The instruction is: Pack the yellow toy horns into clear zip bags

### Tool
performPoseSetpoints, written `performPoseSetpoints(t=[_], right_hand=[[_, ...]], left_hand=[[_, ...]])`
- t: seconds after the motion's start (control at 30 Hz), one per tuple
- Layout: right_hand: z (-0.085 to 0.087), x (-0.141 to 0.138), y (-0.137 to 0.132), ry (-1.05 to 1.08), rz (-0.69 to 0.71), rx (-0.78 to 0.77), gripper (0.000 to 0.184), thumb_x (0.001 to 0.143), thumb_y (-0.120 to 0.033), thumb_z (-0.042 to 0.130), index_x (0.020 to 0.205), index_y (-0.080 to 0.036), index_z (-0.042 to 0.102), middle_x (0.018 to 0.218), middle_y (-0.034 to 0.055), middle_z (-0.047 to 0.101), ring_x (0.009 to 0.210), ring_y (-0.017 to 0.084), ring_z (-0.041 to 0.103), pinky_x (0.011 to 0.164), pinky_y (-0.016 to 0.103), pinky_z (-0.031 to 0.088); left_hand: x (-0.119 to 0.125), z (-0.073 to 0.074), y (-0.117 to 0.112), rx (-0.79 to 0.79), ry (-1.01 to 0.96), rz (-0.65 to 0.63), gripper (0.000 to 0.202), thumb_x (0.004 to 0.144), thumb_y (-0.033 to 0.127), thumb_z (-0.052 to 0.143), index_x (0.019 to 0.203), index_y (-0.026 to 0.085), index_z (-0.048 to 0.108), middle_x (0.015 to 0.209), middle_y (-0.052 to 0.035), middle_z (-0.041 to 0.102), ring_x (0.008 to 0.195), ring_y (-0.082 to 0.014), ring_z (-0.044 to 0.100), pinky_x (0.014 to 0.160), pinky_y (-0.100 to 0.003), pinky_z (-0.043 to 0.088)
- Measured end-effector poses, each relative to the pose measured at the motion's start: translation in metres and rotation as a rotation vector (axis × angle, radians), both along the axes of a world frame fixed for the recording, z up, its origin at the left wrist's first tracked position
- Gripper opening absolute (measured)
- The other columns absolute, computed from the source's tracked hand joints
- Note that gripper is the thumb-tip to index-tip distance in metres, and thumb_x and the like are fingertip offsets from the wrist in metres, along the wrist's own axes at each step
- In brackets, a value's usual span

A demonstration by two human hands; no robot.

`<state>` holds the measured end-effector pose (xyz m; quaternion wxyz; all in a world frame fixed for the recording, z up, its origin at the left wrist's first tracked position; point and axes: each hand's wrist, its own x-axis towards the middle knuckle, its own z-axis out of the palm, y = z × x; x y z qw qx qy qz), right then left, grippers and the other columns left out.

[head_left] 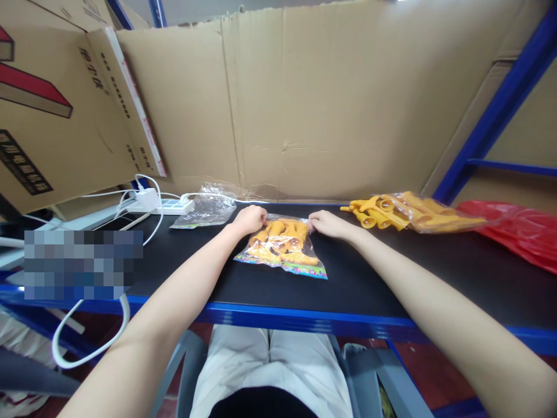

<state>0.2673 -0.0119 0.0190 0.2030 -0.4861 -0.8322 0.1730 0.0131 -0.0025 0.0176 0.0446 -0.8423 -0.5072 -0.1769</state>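
Note:
A clear plastic bag (285, 269) with a colourful printed edge lies on the black tabletop in front of me, its printed edge towards me. Several orange-yellow balloons (282, 238) fill it. My left hand (251, 219) is closed on the bag's far left corner. At the far right corner my right hand (324, 224) pinches the plastic between thumb and fingers. Whether the far edge of the bag is sealed, I cannot tell.
Right of my hands lie more orange balloons (378, 212), partly under clear plastic, beside a red plastic bag (517, 229). To the left are a clear bag (206, 206) and a power strip (174, 206) with white cables. A cardboard wall (304, 104) stands behind the table.

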Motion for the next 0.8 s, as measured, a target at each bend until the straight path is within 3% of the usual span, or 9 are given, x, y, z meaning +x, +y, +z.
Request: performPoseSetpoints(t=[0.23, 0.33, 0.43, 0.5, 0.63, 0.8], right_hand=[[0.004, -0.005, -0.007, -0.013, -0.06, -0.045, 0.033, 0.079, -0.031, 0.036, 0.053, -0.017, 0.051, 0.058, 0.0022, 0.056, 0.053, 0.012, 0.048, 0.054, 0.024, 0.033], [0.003, -0.006, -0.007, -0.076, -0.115, 0.077, 0.043, 0.082, -0.045, 0.036, 0.055, -0.017, 0.054, 0.065, 0.0058, 0.06, 0.061, 0.015, 0.052, 0.058, 0.025, 0.033], [0.002, -0.007, -0.006, -0.114, -0.123, 0.235, 0.038, 0.08, -0.045, 0.043, 0.056, -0.017, 0.052, 0.072, 0.0077, 0.06, 0.065, 0.015, 0.051, 0.058, 0.024, 0.033], [0.001, -0.008, -0.007, -0.058, -0.115, 0.256, 0.031, 0.078, -0.043, 0.048, 0.061, -0.017, 0.051, 0.071, 0.0062, 0.058, 0.062, 0.013, 0.05, 0.056, 0.024, 0.033], [0.002, -0.012, -0.011, 0.211, -0.05, -0.008, 0.031, 0.073, -0.047, 0.055, 0.081, -0.017, 0.053, 0.07, 0.0023, 0.058, 0.057, 0.01, 0.049, 0.051, 0.021, 0.036], [0.006, -0.012, -0.016, 0.348, 0.061, -0.302, 0.039, 0.067, -0.05, 0.06, 0.084, -0.015, 0.057, 0.066, 0.0004, 0.056, 0.048, 0.007, 0.046, 0.041, 0.018, 0.036]], left_hand=[[0.004, 0.0, -0.004, 0.052, 0.051, 0.001, 0.018, 0.065, 0.009, 0.044, 0.065, 0.017, 0.06, 0.08, -0.0068, 0.061, 0.077, -0.0184, 0.055, 0.066, -0.024, 0.037], [0.007, 0.0, -0.004, 0.091, 0.063, -0.034, 0.019, 0.066, 0.008, 0.044, 0.066, 0.017, 0.06, 0.081, -0.0062, 0.061, 0.076, -0.018, 0.055, 0.065, -0.025, 0.037], [0.009, -0.001, -0.005, 0.141, 0.069, -0.081, 0.019, 0.068, 0.007, 0.043, 0.067, 0.018, 0.06, 0.08, -0.0054, 0.06, 0.073, -0.0176, 0.055, 0.062, -0.025, 0.036], [0.012, -0.001, -0.007, 0.169, 0.066, -0.104, 0.02, 0.069, 0.007, 0.043, 0.067, 0.018, 0.059, 0.081, -0.005, 0.059, 0.073, -0.0175, 0.055, 0.062, -0.025, 0.036], [0.017, 0.002, -0.012, 0.192, 0.067, -0.091, 0.02, 0.071, 0.008, 0.042, 0.07, 0.017, 0.059, 0.083, -0.0051, 0.059, 0.075, -0.0173, 0.054, 0.063, -0.025, 0.036], [0.023, 0.008, -0.02, 0.229, 0.078, -0.069, 0.022, 0.075, 0.008, 0.04, 0.076, 0.017, 0.06, 0.087, -0.0057, 0.057, 0.08, -0.0177, 0.053, 0.065, -0.025, 0.037]])
